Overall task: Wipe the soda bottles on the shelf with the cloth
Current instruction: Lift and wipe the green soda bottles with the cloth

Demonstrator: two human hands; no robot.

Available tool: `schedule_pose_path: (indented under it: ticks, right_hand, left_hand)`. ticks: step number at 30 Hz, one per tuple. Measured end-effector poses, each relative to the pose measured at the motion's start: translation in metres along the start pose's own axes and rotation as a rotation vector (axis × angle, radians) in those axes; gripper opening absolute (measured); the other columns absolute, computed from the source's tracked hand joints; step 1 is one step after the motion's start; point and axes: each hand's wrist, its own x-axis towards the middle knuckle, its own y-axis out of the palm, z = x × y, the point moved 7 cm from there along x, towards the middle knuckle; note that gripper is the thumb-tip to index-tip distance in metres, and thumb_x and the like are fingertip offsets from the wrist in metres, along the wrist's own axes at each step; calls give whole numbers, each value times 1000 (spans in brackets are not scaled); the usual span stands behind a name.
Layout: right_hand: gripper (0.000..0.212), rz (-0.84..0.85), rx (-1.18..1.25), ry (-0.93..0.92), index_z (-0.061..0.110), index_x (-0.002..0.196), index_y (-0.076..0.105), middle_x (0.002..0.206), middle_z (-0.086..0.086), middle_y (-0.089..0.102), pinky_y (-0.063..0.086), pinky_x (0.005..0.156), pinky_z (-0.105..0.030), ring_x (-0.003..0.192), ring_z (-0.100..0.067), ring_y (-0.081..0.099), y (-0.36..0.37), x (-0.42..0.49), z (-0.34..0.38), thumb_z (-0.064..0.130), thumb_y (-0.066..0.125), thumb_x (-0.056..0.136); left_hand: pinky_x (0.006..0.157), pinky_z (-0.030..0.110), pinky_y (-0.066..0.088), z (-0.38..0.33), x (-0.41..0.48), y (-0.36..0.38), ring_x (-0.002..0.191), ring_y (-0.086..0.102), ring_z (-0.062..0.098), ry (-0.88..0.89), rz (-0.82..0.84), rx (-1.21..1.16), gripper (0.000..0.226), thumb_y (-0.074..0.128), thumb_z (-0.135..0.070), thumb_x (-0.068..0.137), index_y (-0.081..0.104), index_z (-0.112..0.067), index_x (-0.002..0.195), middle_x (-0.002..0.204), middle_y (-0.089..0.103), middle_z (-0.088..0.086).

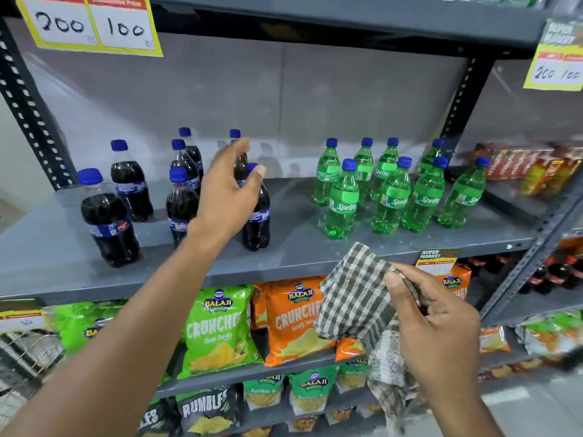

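The left hand [225, 197] reaches with fingers spread, holding nothing, just in front of an upright cola bottle [257, 212] on the shelf [299, 247]. The right hand [432, 323] pinches the cloth [353, 298] lower, nearer the Sprite bottles [391, 197].

Soda bottles upright on grey shelf [299, 247]; checked cloth [356, 298] bunched.
Dark bottles [108, 222] at 9 o'clock, green bottles [391, 200] at 2, cloth at 5.

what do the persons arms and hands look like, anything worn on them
Both arms are bare up to the frame edge: no sleeves show. The left hand and right hand wear no gloves, and no rings, watch or bracelets are visible. Fingernails are short and unpainted.
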Motion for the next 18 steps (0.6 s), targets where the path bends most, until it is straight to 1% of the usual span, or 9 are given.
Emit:
schedule_pose_path:
  ticks: [1, 3, 5, 6, 9, 11, 13, 15, 18]
  right_hand:
    - [22, -16, 2, -2, 31, 109, 73, 65, 28, 68, 52, 60, -48, 60, -38, 55, -2, -1, 0, 32, 66, 88]
    - [18, -39, 0, 1, 38, 104, 70, 70, 31, 69, 55, 69, -56, 77, -46, 61, -5, -2, 1, 29, 67, 89]
    - [21, -48, 8, 19, 46, 99, 66, 82, 31, 69, 53, 72, -60, 85, -53, 59, -10, -2, 4, 27, 67, 89]
    - [21, -44, 16, 31, 45, 99, 65, 84, 34, 68, 52, 73, -58, 87, -53, 59, -11, -1, 5, 27, 67, 90]
    - [19, -30, 23, 31, 31, 107, 71, 72, 45, 64, 53, 71, -54, 84, -45, 59, -19, 4, 2, 27, 67, 90]
    - [21, -47, 53, 11, 28, 110, 73, 75, 40, 66, 51, 61, -38, 81, -36, 58, -29, 11, -2, 28, 68, 89]
    - [21, -75, 60, -13, 31, 109, 72, 92, 37, 62, 47, 49, -25, 66, -24, 62, -37, 18, -5, 28, 68, 88]
    - [21, -78, 64, -39, 33, 108, 71, 97, 36, 59, 42, 42, -11, 46, -11, 57, -47, 26, -8, 29, 69, 88]
    - [20, -63, 75, -75, 35, 106, 70, 93, 42, 59, 42, 49, -2, 49, 3, 59, -55, 38, -13, 29, 68, 88]
  left_hand:
    - [104, 18, 41, -19, -8, 2, 125, 54, 6, 120, -55, 55, 46, 61, -21, 95, 52, -18, 140, 137, 58, -2]
    - [103, 17, 39, -52, -24, 24, 123, 55, 10, 345, -63, 166, 40, 61, -17, 95, 57, -13, 135, 133, 62, 2]
    - [105, 14, 35, -67, -29, 59, 124, 54, 11, 404, 48, 190, 40, 61, -19, 96, 57, -11, 135, 134, 63, 4]
    - [106, 14, 32, -61, -25, 78, 127, 51, 10, 351, 126, 179, 43, 61, -22, 96, 54, -12, 138, 138, 60, 4]
    - [109, 24, 32, -31, -6, 129, 137, 42, 12, 75, 339, 114, 57, 60, -37, 96, 42, -21, 148, 153, 46, 1]
    - [105, 26, 33, -16, 3, 154, 136, 40, 12, -88, 409, 23, 61, 60, -44, 95, 38, -26, 149, 156, 41, -2]
    - [104, 29, 34, -1, 11, 169, 135, 42, 16, -222, 420, -51, 57, 59, -47, 95, 41, -27, 146, 152, 44, -1]
    - [102, 33, 38, 7, 15, 183, 130, 48, 18, -298, 393, -100, 51, 56, -50, 95, 49, -26, 139, 144, 52, 0]
    - [95, 29, 40, 11, 18, 189, 120, 55, 14, -305, 327, -154, 37, 57, -50, 95, 59, -28, 126, 128, 61, -6]
